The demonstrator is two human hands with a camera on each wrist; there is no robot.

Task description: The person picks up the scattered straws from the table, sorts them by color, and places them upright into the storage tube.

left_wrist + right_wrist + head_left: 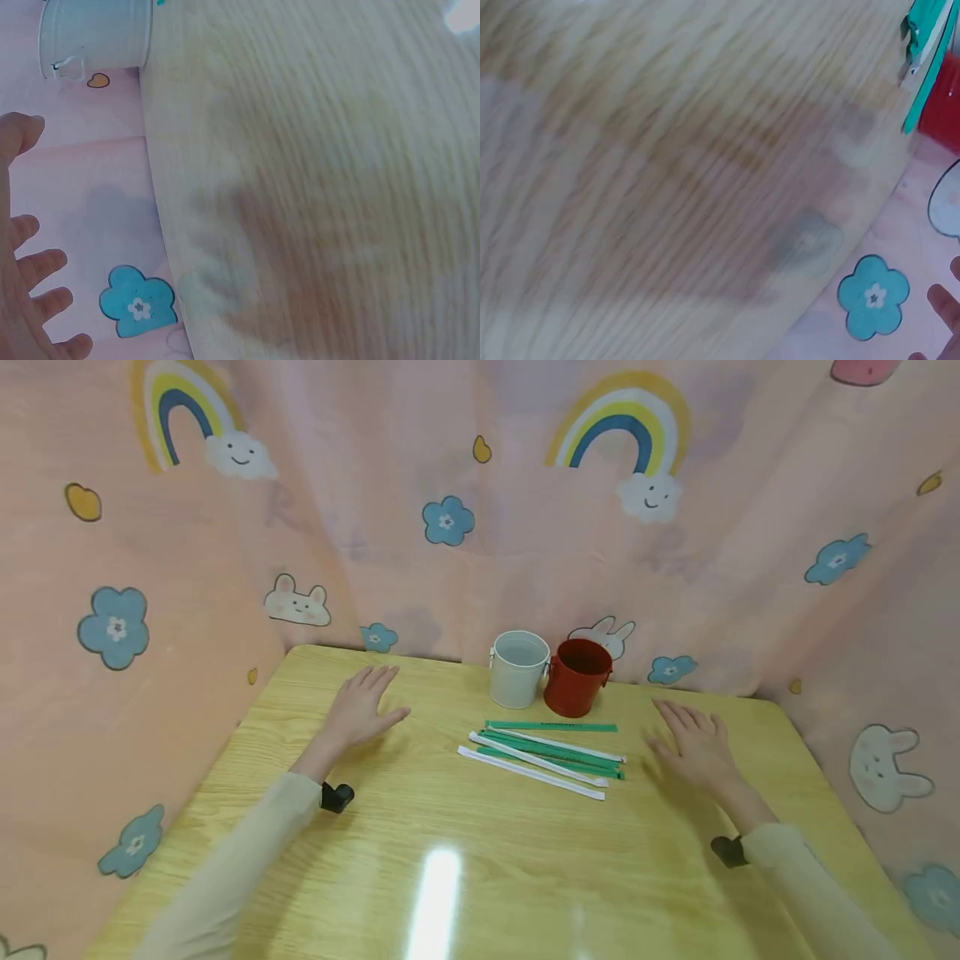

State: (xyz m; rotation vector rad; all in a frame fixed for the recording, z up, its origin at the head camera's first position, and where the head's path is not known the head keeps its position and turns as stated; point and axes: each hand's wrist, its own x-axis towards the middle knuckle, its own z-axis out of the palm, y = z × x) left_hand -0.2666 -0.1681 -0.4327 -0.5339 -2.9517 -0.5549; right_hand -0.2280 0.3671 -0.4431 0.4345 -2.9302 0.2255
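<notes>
Flanking green strips (pixel 517 725) and white strips (pixel 531 773), the left hand (pixel 358 710) and right hand (pixel 693 747) are both spread; a white bucket (pixel 514 682) and red bucket (pixel 573 687) stand behind.

No legible text (tiny print on green wrapper (pixel 551 726))

Near the far edge of the counter (pixel 510 877), the left bucket (pixel 516 683) is standing just beside the right bucket (pixel 573 692), and a curtain (pixel 375 502) is hanging behind both. Straws (pixel 540 760) are lying before the buckets, several crossing in the middle, with a back straw (pixel 525 726) lying nearest the buckets and a front straw (pixel 532 773) lying farthest from them. The left grip (pixel 360 707) is hovering to the left of the straws, and the right grip (pixel 697 747) is hovering to their right.
</notes>
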